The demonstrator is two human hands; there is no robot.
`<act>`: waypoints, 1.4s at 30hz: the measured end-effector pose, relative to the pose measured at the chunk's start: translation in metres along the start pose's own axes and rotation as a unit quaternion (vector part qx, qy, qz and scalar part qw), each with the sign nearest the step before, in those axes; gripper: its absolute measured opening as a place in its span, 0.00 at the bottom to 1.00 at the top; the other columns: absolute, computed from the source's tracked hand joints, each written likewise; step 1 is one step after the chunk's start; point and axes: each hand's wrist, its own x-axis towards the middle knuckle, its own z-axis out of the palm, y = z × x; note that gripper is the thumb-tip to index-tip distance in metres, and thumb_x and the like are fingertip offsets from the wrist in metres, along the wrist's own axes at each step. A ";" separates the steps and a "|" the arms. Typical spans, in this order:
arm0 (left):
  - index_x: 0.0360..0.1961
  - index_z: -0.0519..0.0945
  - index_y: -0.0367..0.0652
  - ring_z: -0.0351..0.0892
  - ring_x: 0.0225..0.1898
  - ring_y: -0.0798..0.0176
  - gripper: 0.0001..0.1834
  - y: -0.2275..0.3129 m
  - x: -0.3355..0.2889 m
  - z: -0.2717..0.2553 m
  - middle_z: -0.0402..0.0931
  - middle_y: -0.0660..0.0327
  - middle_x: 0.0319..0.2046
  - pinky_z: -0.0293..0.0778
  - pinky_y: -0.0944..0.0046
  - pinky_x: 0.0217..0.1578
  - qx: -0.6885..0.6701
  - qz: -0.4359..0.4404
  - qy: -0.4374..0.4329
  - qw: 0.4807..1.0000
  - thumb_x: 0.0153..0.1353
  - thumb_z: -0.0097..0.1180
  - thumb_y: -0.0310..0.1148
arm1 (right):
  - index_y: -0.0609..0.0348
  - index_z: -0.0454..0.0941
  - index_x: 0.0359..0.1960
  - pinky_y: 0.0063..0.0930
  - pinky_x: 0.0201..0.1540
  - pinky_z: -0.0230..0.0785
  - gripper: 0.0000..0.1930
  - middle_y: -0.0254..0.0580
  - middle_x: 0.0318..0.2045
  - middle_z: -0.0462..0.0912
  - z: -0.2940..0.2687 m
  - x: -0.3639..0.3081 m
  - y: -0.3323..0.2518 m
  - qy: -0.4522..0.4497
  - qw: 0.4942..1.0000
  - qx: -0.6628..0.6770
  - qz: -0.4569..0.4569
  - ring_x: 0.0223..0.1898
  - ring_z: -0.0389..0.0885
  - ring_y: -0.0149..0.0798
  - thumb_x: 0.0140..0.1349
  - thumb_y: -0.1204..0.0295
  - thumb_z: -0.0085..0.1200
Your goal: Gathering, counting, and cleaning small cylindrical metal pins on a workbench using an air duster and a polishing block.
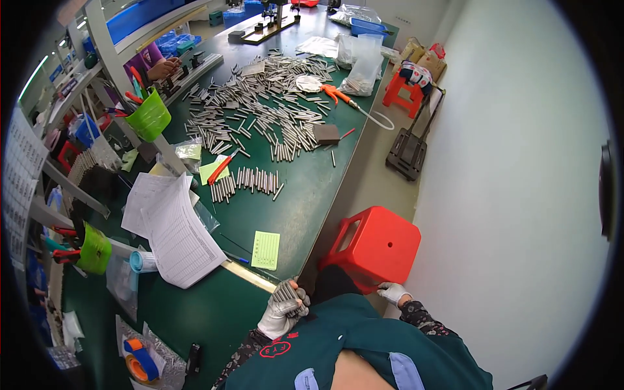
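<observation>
Several metal pins (285, 296), long axes slanting, I log clenched in the left hand (278, 318), nearer the surface (305, 214) ahead of those fingers; right hand (394, 294) beside red stool (390, 237), grip unclear.

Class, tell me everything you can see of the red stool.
The red stool looks like plastic. Its square seat has rounded corners and a small round hole in the middle; one side has a long opening. It stands upright on the floor between the green table and the pale wall. The gloved right hand is at its near edge; whether they touch is unclear.
</observation>
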 end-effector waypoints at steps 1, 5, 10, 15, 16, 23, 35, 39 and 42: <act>0.44 0.68 0.48 0.76 0.37 0.60 0.22 0.004 0.008 0.000 0.71 0.60 0.32 0.77 0.64 0.29 -0.004 0.013 -0.002 1.000 0.49 0.60 0.19 | 0.63 0.76 0.47 0.29 0.52 0.67 0.21 0.53 0.43 0.80 -0.016 0.005 -0.019 0.012 1.000 0.023 0.011 0.48 0.78 0.42 0.54 0.64 0.54; 0.43 0.69 0.47 0.75 0.35 0.60 0.22 0.014 0.045 0.008 0.71 0.59 0.31 0.76 0.65 0.27 -0.013 0.071 -0.003 0.997 0.47 0.62 0.20 | 0.57 0.79 0.44 0.32 0.51 0.69 0.19 0.51 0.41 0.81 -0.098 0.076 -0.080 0.121 0.976 -0.100 -0.151 0.46 0.79 0.46 0.55 0.61 0.51; 0.42 0.69 0.47 0.75 0.33 0.59 0.23 0.028 0.093 0.017 0.71 0.59 0.29 0.76 0.65 0.24 -0.038 0.174 0.025 0.984 0.45 0.63 0.19 | 0.54 0.78 0.42 0.37 0.48 0.69 0.16 0.49 0.39 0.81 -0.185 0.143 -0.243 0.233 0.904 -0.176 -0.312 0.44 0.78 0.51 0.55 0.61 0.50; 0.43 0.66 0.45 0.76 0.30 0.58 0.27 0.028 0.168 0.029 0.71 0.58 0.29 0.79 0.64 0.21 0.006 0.293 0.130 0.947 0.43 0.64 0.17 | 0.55 0.76 0.44 0.41 0.45 0.70 0.18 0.47 0.39 0.80 -0.242 0.247 -0.360 0.297 0.824 -0.254 -0.411 0.43 0.77 0.50 0.51 0.62 0.54; 0.43 0.66 0.45 0.77 0.29 0.59 0.27 0.024 0.186 0.026 0.71 0.58 0.29 0.78 0.65 0.21 0.028 0.308 0.141 0.940 0.42 0.65 0.18 | 0.55 0.76 0.44 0.41 0.45 0.70 0.18 0.47 0.39 0.80 -0.254 0.270 -0.375 0.286 0.820 -0.262 -0.421 0.43 0.77 0.50 0.51 0.62 0.54; 0.43 0.67 0.44 0.78 0.29 0.61 0.29 0.020 0.288 0.070 0.73 0.57 0.28 0.77 0.66 0.22 0.011 0.360 0.257 0.897 0.40 0.68 0.18 | 0.62 0.73 0.44 0.42 0.44 0.72 0.22 0.51 0.41 0.78 -0.292 0.350 -0.440 0.288 0.815 -0.422 -0.272 0.44 0.78 0.50 0.50 0.61 0.56; 0.46 0.65 0.43 0.74 0.27 0.65 0.35 -0.002 0.331 0.049 0.72 0.58 0.26 0.68 0.72 0.20 0.262 0.542 0.236 0.763 0.37 0.73 0.26 | 0.67 0.65 0.47 0.21 0.19 0.67 0.21 0.37 0.23 0.74 -0.329 0.342 -0.387 -0.003 0.875 0.156 -0.458 0.16 0.73 0.28 0.50 0.75 0.51; 0.47 0.65 0.42 0.75 0.27 0.66 0.33 0.001 0.328 0.049 0.72 0.59 0.27 0.67 0.74 0.17 0.288 0.544 0.247 0.748 0.39 0.71 0.25 | 0.66 0.63 0.53 0.19 0.24 0.67 0.32 0.35 0.24 0.72 -0.334 0.282 -0.325 -0.199 0.854 0.176 -0.446 0.21 0.74 0.28 0.43 0.69 0.55; 0.45 0.67 0.41 0.76 0.27 0.68 0.30 -0.002 0.330 0.054 0.74 0.60 0.29 0.67 0.75 0.17 0.299 0.535 0.256 0.747 0.39 0.69 0.21 | 0.66 0.62 0.56 0.22 0.29 0.69 0.36 0.37 0.26 0.73 -0.325 0.262 -0.278 -0.375 0.821 0.226 -0.366 0.26 0.76 0.30 0.41 0.67 0.58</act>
